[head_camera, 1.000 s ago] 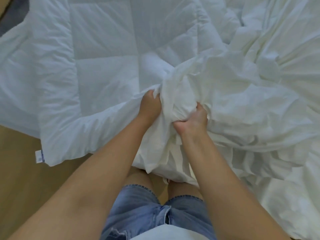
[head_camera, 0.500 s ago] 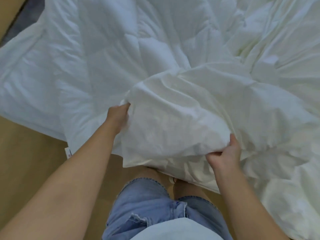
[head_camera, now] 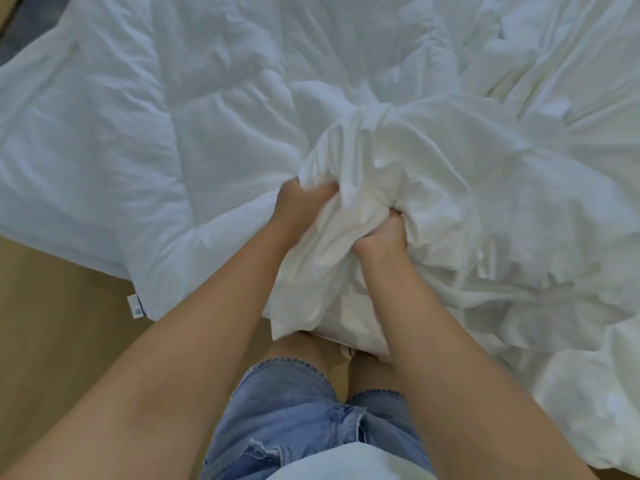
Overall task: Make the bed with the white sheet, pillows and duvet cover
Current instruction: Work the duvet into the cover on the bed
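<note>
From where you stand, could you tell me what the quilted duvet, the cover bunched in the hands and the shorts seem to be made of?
Quilted duvet: matte white fabric over soft padding, judging by its stitched puffy squares.
Duvet cover: thin woven cloth, perhaps cotton, creasing finely where the left hand and right hand grip it.
Shorts: faded blue denim with frayed hems.

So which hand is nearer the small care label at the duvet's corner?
Left. The left hand grips bunched duvet cover up and right of the care label; the right hand grips farther right.
</note>
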Available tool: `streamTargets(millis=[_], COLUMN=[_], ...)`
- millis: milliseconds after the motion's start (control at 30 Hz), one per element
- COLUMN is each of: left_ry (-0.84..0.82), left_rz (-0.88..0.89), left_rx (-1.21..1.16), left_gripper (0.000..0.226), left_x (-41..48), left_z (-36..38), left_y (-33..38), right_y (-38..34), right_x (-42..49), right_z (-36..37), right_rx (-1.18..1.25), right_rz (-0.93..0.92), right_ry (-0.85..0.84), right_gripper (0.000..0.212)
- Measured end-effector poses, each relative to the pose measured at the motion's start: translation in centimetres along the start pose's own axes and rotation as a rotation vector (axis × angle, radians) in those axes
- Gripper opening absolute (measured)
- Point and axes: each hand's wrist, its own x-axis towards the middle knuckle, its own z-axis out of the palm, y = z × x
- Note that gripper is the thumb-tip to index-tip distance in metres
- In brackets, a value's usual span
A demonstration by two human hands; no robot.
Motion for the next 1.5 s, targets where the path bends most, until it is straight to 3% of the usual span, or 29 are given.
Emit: streamTargets(millis=[100, 200, 300, 433, 500, 600, 700, 800, 900, 1000, 1067, 1133, 1200, 1233, 1300, 1367, 1400, 1433, 1500], left_ry=[0.346, 0.385, 0.229, -0.296, -0.47, -0.536, -0.448, -0.626, -0.838, -0.819, -0.73, -0.551, -0.433, -0.429, -0.435, -0.442, -0.47, -0.528, -0.604], left_rz=[-0.004, -0.058, -0.182, -0.262, -0.238, -0.208, -0.146, -0.195, -0.272, -0.118, 0.129, 0.397, 0.513, 0.56, 0.844, 1.246, 1.322, 1.255, 0.769], left_rx=[-0.149, 0.095, 0.193, 0.301, 0.26, 0.322, 0.486, 0.467, 0.511, 0.642, 0.655, 0.678, 0.727, 0.781, 0.867, 0.826, 0.795, 0.765, 0.587], left_gripper=[0.025, 0.034, 0.045, 0.065, 0.061, 0.066, 0.08, 0.069, 0.059, 0.052, 0.037, 0.033, 0.031, 0.029, 0.019, 0.012, 0.013, 0.016, 0.02], left_x=[3.4, 4.5, 2.9, 3.2, 4.4, 6.6, 8.7, 9.3, 8.2, 7.5, 6.7, 5.5, 4.5, 3.8, 1.7, -0.2, -0.9, -1.1, -0.6], left_z=[-3.0, -6.5, -7.0, -8.3, -7.8, -5.1, 0.0, 5.0, 8.3, 10.9, 11.7, 11.6, 11.3, 11.1, 10.2, 9.1, 8.3, 7.9, 7.7], left_y=[1.9, 0.6, -1.9, -0.8, 1.3, 5.0, 7.8, 9.8, 11.3, 11.4, 11.2, 10.6, 10.0, 9.6, 9.2, 8.9, 8.6, 8.4, 9.6], right_y=[-2.8, -4.0, -4.2, -3.2, -2.4, -1.9, -2.9, -5.2, -8.0, -10.2, -11.3, -12.7, -14.6, -15.4, -16.3, -16.3, -16.2, -16.4, -17.3], right_x=[-2.3, -5.0, -5.3, -5.0, -4.9, -5.4, -7.1, -8.3, -8.0, -7.1, -6.4, -5.2, -3.0, -1.9, 0.3, 1.3, 1.2, 1.0, 0.5], right_z=[-0.7, -3.8, -6.6, -6.8, -6.4, -5.5, -4.7, -2.9, -0.7, 0.7, 1.1, 1.5, 2.1, 2.9, 4.2, 5.0, 5.2, 5.0, 4.4], right_rx=[0.02, -0.092, -0.252, -0.489, -0.553, -0.785, -1.283, -1.664, -1.599, -1.534, -1.496, -1.44, -1.337, -1.274, -1.315, -1.559, -1.599, -1.553, -1.059], right_rz=[-0.039, -0.055, -0.138, -0.111, -0.108, -0.07, 0.09, 0.097, 0.011, -0.026, -0.094, -0.329, -0.589, -0.62, -0.47, -0.28, -0.246, -0.283, -0.433], right_ry=[0.018, 0.061, 0.151, 0.159, 0.194, 0.269, 0.249, 0.19, 0.181, 0.213, 0.231, 0.331, 0.428, 0.427, 0.398, 0.381, 0.38, 0.347, 0.22], right_gripper=[0.047, 0.045, 0.043, 0.035, 0.032, 0.046, 0.052, 0.045, 0.047, 0.042, 0.039, 0.042, 0.049, 0.05, 0.051, 0.026, 0.016, 0.019, 0.028])
